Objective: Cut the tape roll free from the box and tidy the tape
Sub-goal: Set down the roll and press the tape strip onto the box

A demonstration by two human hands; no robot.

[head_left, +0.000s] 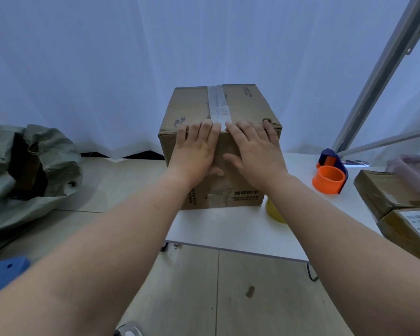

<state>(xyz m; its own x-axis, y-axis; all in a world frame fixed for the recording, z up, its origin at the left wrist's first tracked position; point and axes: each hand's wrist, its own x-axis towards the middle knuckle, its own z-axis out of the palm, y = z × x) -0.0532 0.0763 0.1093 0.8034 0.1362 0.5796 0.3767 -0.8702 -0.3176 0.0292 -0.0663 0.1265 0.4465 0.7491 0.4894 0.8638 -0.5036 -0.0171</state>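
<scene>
A brown cardboard box (pixel 245 106) stands on the white table (pixel 228 229). A strip of clear tape (pixel 217 103) runs along the middle of its top and over the near edge. My left hand (pixel 195 151) and my right hand (pixel 255 149) lie flat on the box's near face, fingers spread over the top edge on either side of the tape. Neither hand holds anything. A yellowish tape roll (pixel 274 210) peeks out at the box's lower right corner, mostly hidden by my right forearm. An orange and blue tape dispenser (pixel 330 174) rests on the table to the right.
Two taped parcels (pixel 395 197) lie at the table's right edge. A crumpled grey-green sack (pixel 34 166) sits on the floor at left. A metal frame (pixel 378 76) leans at the right. White curtains hang behind. A blue object (pixel 5 272) is at the lower left.
</scene>
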